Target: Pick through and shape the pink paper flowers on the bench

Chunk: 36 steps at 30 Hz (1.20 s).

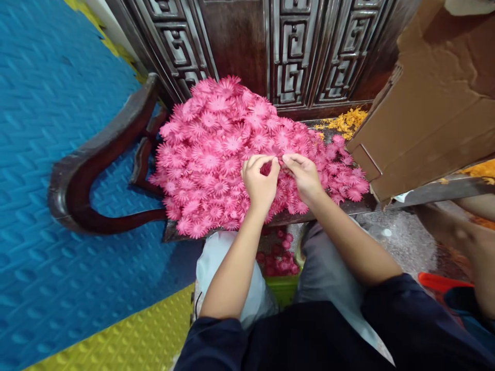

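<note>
A large heap of pink artificial flower heads [211, 162] lies on the dark wooden bench [284, 219]. Over the front of the heap, my left hand [260, 178] pinches thumb against fingers, leaving a round gap in the grip. My right hand [303, 174] is also in a pinch, its fingertips almost meeting those of the left. Something small and dark pink shows between the two sets of fingertips, too small to make out. Against the pink pile behind it, I cannot tell which hand holds it.
A curved wooden armrest [69, 190] borders the heap on the left. The carved bench back [240, 46] rises behind. At right stand a cardboard box [433, 113] and yellow flower pieces [346, 122]. Between my knees, a green container [282, 288] holds pink pieces. Another person's limbs [479, 242] show at far right.
</note>
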{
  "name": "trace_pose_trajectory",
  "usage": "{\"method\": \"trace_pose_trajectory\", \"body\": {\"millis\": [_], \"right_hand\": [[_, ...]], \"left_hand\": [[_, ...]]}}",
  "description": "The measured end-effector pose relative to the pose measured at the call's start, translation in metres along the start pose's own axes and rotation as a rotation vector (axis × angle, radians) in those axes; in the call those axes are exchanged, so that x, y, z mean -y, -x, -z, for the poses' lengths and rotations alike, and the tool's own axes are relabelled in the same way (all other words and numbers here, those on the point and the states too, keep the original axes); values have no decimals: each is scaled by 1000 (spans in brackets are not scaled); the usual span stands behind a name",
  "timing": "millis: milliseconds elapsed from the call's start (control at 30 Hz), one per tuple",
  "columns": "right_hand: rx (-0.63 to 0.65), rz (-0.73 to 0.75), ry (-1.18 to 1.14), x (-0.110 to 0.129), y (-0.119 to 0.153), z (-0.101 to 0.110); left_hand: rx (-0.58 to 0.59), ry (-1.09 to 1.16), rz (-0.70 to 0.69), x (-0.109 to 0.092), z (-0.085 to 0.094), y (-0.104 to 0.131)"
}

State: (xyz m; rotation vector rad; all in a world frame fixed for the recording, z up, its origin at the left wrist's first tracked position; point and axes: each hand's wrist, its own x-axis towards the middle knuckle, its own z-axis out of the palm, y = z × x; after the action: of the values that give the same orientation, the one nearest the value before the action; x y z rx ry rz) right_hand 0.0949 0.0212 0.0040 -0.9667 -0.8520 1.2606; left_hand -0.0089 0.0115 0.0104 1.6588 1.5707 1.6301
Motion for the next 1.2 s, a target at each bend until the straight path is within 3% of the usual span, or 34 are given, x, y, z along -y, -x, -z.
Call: {"method": "trace_pose_trajectory", "body": {"millis": [200,300,467,867,1067,1200], "right_hand": [[-74,-34,4,-2,0,0],[-49,-40,-1,-2,2,1],[18,-27,9,-2,3,1],[10,-49,27,2,2,3],[-7,-190,-5,4,0,10],[-10,-335,-127,8,-2,11]], "left_hand": [[15,105,41,5,-5,1],[24,201,95,7,-5,0],[15,174,107,7,-4,-1],[113,268,158,11,-2,-3],[204,375,233,18,-4,-6],[149,440,271,19,-5,-6]]}}
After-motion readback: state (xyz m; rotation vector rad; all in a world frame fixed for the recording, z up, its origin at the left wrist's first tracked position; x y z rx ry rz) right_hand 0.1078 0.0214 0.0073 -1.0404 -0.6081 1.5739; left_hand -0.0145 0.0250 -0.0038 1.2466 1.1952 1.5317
